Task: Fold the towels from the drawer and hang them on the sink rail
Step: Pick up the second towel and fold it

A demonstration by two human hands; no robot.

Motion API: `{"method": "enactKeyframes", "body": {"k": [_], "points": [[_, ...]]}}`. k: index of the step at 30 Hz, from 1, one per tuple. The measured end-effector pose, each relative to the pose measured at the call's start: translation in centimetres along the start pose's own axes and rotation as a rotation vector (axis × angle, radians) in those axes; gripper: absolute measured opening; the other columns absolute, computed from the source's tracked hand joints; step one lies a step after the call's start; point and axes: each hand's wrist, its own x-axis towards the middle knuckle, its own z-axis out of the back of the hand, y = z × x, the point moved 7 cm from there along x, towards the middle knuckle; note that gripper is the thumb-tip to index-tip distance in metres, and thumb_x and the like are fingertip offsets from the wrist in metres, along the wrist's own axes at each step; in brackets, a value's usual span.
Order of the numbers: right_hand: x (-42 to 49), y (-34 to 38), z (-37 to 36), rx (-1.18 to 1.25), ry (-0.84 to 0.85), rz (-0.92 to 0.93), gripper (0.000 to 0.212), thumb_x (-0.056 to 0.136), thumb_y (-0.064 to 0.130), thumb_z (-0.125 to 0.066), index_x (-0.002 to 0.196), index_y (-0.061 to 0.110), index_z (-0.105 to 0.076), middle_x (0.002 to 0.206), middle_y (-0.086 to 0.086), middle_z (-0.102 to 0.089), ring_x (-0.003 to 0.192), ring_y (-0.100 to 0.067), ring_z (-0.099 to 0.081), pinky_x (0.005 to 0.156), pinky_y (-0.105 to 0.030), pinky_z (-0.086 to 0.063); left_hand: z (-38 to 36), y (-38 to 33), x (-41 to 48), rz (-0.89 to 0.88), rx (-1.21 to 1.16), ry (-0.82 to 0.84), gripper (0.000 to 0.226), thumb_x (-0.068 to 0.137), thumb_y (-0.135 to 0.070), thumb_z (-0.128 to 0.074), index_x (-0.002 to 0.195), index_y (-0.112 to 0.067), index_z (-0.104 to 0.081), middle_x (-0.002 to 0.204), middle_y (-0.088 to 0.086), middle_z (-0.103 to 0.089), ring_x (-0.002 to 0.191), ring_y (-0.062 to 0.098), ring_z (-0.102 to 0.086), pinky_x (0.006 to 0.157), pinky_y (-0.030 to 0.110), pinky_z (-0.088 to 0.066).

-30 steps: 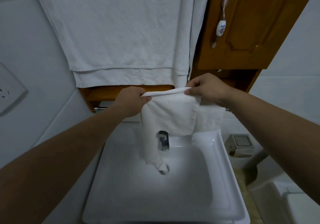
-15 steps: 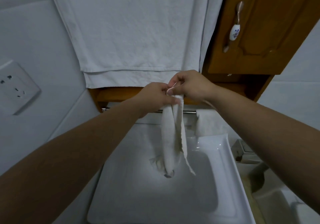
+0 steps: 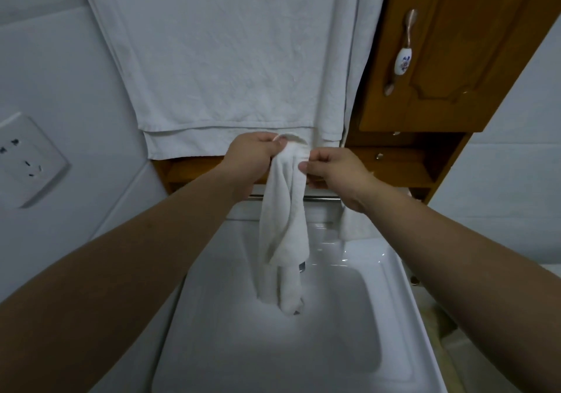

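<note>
A small white towel hangs doubled lengthwise over the white sink, its lower end reaching down into the basin. My left hand grips its top fold. My right hand pinches the towel's right edge just below the top. Behind the hands runs the chrome sink rail, partly hidden by the towel. Another small white towel hangs on the rail at the right, mostly behind my right wrist. The tap is hidden behind the held towel.
A large white towel hangs on the wall above the sink. A wooden cabinet with a porcelain handle stands at the upper right, with a wooden shelf beneath it. A wall socket is at the left.
The towel was stretched wide between both hands, then the hands came together and folded it lengthwise. Now my right hand has let go of the top and pinches the side edge lower down.
</note>
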Motion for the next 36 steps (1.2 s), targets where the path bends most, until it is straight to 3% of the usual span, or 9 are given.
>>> {"method": "enactKeyframes", "body": {"k": [3, 7, 12, 17, 23, 26, 29, 32, 36], "points": [[-0.3, 0.3, 0.3, 0.079, -0.060, 0.007, 0.012, 0.094, 0.007, -0.063, 0.083, 0.008, -0.066, 0.085, -0.010, -0.070, 0.078, -0.021, -0.067, 0.079, -0.039, -0.060, -0.8, 0.8, -0.7, 0.031, 0.145, 0.060, 0.018, 0.092, -0.025, -0.065, 0.103, -0.014, -0.074, 0.101, 0.002, -0.074, 0.098, 0.021, -0.069, 0.094, 0.042, -0.055], [-0.3, 0.5, 0.9, -0.005, -0.123, 0.019, 0.017, 0.094, 0.013, -0.059, 0.078, 0.014, -0.063, 0.084, -0.009, -0.067, 0.081, -0.026, -0.062, 0.083, -0.050, -0.055, -0.8, 0.2, -1.6, -0.014, 0.231, 0.019, 0.016, 0.093, -0.022, -0.061, 0.098, -0.015, -0.075, 0.099, 0.003, -0.073, 0.095, 0.021, -0.067, 0.091, 0.042, -0.055], [-1.1, 1.4, 0.8, -0.191, -0.185, 0.120, 0.021, 0.100, 0.026, -0.053, 0.080, 0.021, -0.058, 0.076, 0.006, -0.059, 0.072, -0.014, -0.053, 0.064, -0.030, -0.039, -0.9, -1.1, -2.5, -0.085, 0.274, 0.004, 0.014, 0.089, -0.017, -0.061, 0.087, -0.016, -0.075, 0.090, 0.002, -0.074, 0.087, 0.019, -0.069, 0.081, 0.038, -0.057], [-1.4, 1.6, 1.0, -0.257, -0.194, 0.171, 0.019, 0.098, 0.026, -0.057, 0.079, 0.023, -0.059, 0.078, 0.005, -0.062, 0.075, -0.015, -0.057, 0.069, -0.031, -0.042, -0.8, -1.0, -2.6, -0.049, 0.153, 0.062, 0.016, 0.089, -0.024, -0.067, 0.090, -0.010, -0.075, 0.091, 0.005, -0.076, 0.090, 0.022, -0.072, 0.083, 0.040, -0.058], [-2.2, 1.6, 0.4, -0.368, -0.126, 0.174, 0.017, 0.099, 0.029, -0.056, 0.098, 0.016, -0.066, 0.092, 0.000, -0.069, 0.087, -0.018, -0.065, 0.076, -0.035, -0.052, -0.1, -0.1, -2.9, -0.019, 0.104, 0.032, 0.020, 0.094, -0.034, -0.063, 0.100, -0.018, -0.074, 0.093, -0.004, -0.075, 0.085, 0.013, -0.072, 0.067, 0.026, -0.056], [-2.2, 1.3, 0.2, -0.325, -0.079, 0.154, 0.018, 0.095, 0.034, -0.061, 0.092, 0.017, -0.068, 0.091, -0.004, -0.072, 0.085, -0.021, -0.068, 0.081, -0.045, -0.055, -0.1, -0.5, -3.2, -0.076, 0.119, 0.028, 0.021, 0.094, -0.033, -0.063, 0.093, -0.016, -0.076, 0.088, -0.003, -0.076, 0.080, 0.012, -0.073, 0.068, 0.028, -0.058], [-2.5, 1.6, -0.9, -0.195, 0.061, 0.184, 0.018, 0.091, 0.030, -0.069, 0.105, 0.020, -0.072, 0.102, -0.004, -0.074, 0.094, -0.021, -0.070, 0.089, -0.041, -0.054, -1.0, -0.7, -3.6, -0.138, 0.234, 0.054, 0.026, 0.090, -0.037, -0.066, 0.080, -0.015, -0.076, 0.078, 0.012, -0.071, 0.069, 0.019, -0.064, 0.063, 0.034, -0.050], [-2.9, 2.8, -1.5, -0.098, 0.149, 0.260, 0.032, 0.089, 0.014, -0.071, 0.121, 0.015, -0.069, 0.115, -0.007, -0.073, 0.112, -0.024, -0.067, 0.104, -0.045, -0.050, -1.4, -0.6, -3.7, -0.150, 0.242, 0.058, 0.025, 0.089, -0.037, -0.066, 0.079, -0.016, -0.076, 0.090, 0.024, -0.070, 0.071, 0.024, -0.062, 0.065, 0.038, -0.049], [-3.3, 3.3, -0.9, -0.153, 0.170, 0.252, 0.032, 0.090, 0.009, -0.070, 0.122, 0.011, -0.070, 0.113, -0.003, -0.075, 0.108, -0.019, -0.070, 0.102, -0.045, -0.052, -1.8, -0.2, -3.8, -0.092, 0.099, 0.169, 0.023, 0.093, -0.028, -0.065, 0.090, -0.008, -0.075, 0.091, 0.013, -0.075, 0.086, 0.025, -0.073, 0.078, 0.041, -0.058]]}}
